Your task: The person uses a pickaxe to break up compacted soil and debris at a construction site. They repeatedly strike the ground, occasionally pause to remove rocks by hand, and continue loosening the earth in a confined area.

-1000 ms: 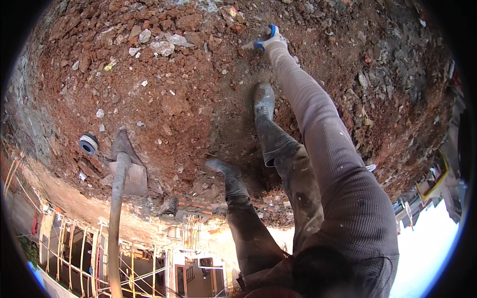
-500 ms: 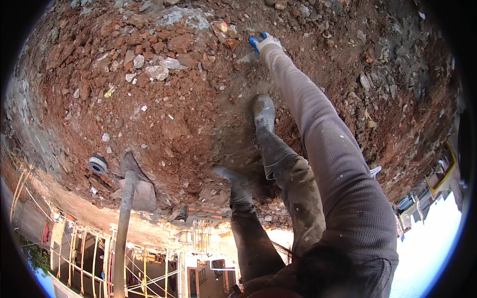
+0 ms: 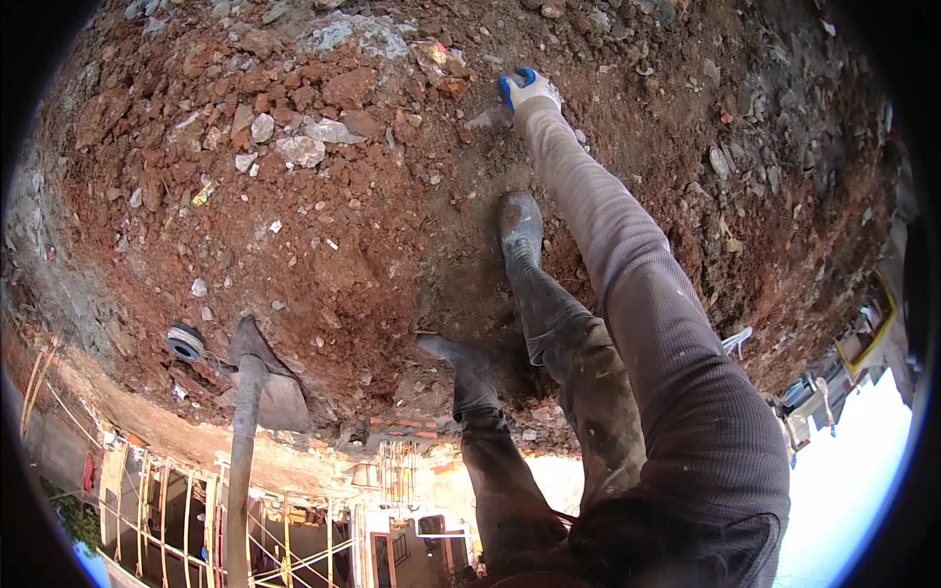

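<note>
My right hand (image 3: 532, 90), in a white glove with blue fingers, is stretched far ahead, low over the brown soil (image 3: 461, 147). Its fingers curl round toward the thumb. Something small and greyish seems to lie between them, too small to make out. A flat greyish stone (image 3: 487, 119) lies just beside the hand. My left hand is out of the picture. At the lower left is a hoe (image 3: 272, 392) with a broad metal blade and a long worn handle, which runs off the lower edge.
My boots (image 3: 521, 220) stand on the dirt. Pale rocks (image 3: 301, 151) and rubble lie to the left. A round dark-and-white roll (image 3: 184, 341) sits by the hoe blade. Bricks (image 3: 404, 428) and a timber-framed building (image 3: 186, 519) appear at the bottom. A white looped thing (image 3: 737, 340) lies right of my arm.
My right hand has shifted slightly right, and its fingers look more curled. The whole view has moved a little, with the hoe and roll lower in the picture.
</note>
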{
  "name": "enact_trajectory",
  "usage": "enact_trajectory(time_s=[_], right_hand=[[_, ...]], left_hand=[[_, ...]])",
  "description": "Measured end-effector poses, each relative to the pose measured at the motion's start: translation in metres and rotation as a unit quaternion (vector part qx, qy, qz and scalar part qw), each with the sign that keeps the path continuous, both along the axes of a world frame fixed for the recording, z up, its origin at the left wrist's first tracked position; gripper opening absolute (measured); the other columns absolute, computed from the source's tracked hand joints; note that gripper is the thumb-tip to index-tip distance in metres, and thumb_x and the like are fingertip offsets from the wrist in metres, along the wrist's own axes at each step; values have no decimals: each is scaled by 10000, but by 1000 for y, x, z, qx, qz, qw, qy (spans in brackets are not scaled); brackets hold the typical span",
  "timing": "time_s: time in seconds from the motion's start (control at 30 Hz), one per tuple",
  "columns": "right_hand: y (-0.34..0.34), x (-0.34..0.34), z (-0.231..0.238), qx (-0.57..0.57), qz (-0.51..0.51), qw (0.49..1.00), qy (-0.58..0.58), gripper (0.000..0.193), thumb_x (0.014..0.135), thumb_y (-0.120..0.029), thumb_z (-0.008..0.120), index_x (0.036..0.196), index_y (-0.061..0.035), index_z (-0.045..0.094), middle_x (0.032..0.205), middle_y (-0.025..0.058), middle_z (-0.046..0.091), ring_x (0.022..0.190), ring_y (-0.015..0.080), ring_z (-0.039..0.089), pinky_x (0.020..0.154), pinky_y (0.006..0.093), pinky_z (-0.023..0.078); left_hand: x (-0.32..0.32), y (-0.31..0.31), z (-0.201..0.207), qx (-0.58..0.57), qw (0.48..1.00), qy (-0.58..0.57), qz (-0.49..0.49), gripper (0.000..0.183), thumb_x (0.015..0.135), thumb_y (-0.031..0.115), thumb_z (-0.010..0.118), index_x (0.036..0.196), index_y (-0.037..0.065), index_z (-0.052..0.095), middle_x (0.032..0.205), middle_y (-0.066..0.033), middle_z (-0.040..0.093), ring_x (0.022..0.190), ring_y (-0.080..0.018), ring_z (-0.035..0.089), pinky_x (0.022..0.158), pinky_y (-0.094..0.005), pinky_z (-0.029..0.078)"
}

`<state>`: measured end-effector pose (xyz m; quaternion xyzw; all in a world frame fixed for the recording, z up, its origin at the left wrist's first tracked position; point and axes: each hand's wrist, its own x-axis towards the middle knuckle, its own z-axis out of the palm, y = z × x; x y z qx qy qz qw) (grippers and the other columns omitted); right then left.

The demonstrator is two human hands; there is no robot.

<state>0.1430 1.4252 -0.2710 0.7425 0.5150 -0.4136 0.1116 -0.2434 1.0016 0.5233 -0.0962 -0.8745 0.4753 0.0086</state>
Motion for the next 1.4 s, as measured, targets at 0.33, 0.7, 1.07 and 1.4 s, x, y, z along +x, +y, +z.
enact_trajectory(time_s=[0.33, 0.7, 1.07, 1.4], right_hand=[[-75, -7, -51, 137, -327, 930, 93, 1114, 565, -368, 932, 1412, -3, 308, 1300, 212, 549, 1169, 323, 556, 993, 406, 456], [-93, -48, 20, 261, -369, 872, 188, 841, 670, -318, 881, 1326, -16, 450, 1244, 165, 600, 1122, 283, 577, 959, 364, 460], [-138, -39, 105, 47, 22, 999, 5, 846, 686, -439, 799, 1373, -56, 486, 1219, 167, 641, 1114, 304, 622, 979, 377, 485], [-36, -121, 269, -50, -232, 864, 445, 716, 810, -344, 772, 1366, -25, 452, 1302, 167, 549, 1112, 284, 613, 800, 481, 608]], left_hand=[[-29, -32, -6, -16, 976, -149, -159, 277, 807, 134, 684, 1073, 78, 632, 986, -173, 623, 878, -271, 615, 726, -381, 545], [-29, -89, -5, 67, 971, -152, -171, 254, 889, 172, 582, 1102, 40, 623, 1058, -191, 642, 975, -275, 620, 822, -395, 559], [-11, -102, 22, 127, 986, -82, -73, 291, 956, 207, 468, 1146, 38, 611, 1100, -181, 646, 1043, -259, 612, 891, -376, 544], [-18, -117, 49, 7, 986, -81, -143, 319, 989, 246, 412, 1083, 41, 638, 1007, -165, 673, 967, -258, 636, 843, -361, 555]])
